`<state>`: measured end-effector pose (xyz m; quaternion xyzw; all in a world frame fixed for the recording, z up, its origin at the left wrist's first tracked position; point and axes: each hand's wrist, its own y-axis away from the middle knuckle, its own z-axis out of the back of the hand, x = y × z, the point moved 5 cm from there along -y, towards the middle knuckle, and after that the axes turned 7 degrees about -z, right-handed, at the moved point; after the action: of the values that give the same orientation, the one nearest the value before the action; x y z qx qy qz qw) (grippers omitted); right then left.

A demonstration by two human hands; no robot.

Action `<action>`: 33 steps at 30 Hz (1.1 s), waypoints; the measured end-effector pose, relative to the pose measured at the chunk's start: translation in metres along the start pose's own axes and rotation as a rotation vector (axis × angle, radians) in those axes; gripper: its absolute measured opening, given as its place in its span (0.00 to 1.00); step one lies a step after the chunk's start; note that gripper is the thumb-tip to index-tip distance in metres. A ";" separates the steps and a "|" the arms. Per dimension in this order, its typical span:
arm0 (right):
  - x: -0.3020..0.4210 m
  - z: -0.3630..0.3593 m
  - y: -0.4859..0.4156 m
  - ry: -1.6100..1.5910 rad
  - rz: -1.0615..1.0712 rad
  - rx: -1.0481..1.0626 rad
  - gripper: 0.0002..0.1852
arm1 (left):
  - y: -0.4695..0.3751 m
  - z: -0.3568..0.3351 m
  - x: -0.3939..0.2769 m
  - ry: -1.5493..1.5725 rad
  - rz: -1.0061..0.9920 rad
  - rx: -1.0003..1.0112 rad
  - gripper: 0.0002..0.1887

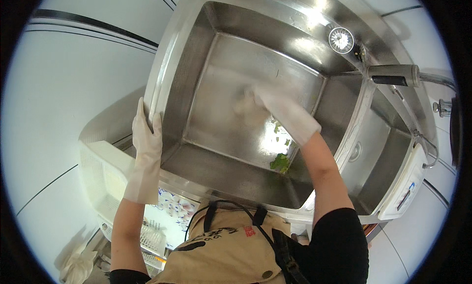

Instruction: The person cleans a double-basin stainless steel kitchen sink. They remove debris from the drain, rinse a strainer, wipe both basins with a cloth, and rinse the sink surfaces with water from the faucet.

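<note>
My left hand, in a cream rubber glove, grips the left edge of a stainless steel sink. Its thumb lies over the rim while the fingers run down the outer side. Deep in the large basin, my right hand wears a matching glove and is blurred, so its fingers and anything in them cannot be made out. Green leaf pieces lie on the basin floor near the front right corner. Smaller leaf scraps trail up from them beside the right forearm.
A pull-out faucet and a round ribbed metal knob sit along the sink's right and far sides. The smaller basin is on the right, with a white tray at its edge. White plastic racks stand at left.
</note>
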<state>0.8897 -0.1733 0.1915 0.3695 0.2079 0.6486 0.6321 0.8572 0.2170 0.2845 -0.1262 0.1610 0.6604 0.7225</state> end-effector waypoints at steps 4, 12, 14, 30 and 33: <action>0.018 0.030 -0.103 -0.375 -0.161 -0.392 0.28 | -0.014 0.000 -0.013 0.021 -0.006 0.018 0.36; 0.129 -0.092 -0.034 0.192 0.337 -0.481 0.39 | -0.001 0.001 0.002 0.036 0.007 -0.005 0.37; 0.109 -0.137 0.007 0.192 0.592 -0.578 0.39 | -0.004 0.002 -0.002 0.043 0.003 -0.006 0.38; 0.119 0.154 -0.082 0.750 0.085 -0.672 0.11 | -0.010 0.012 -0.007 0.053 0.052 0.020 0.37; 0.092 0.122 -0.155 0.986 0.050 -0.553 0.13 | -0.015 0.005 -0.008 0.061 0.011 0.006 0.37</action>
<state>1.0900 -0.0903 0.1747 -0.1517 0.2920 0.7894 0.5182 0.8717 0.2103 0.2913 -0.1432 0.1854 0.6599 0.7139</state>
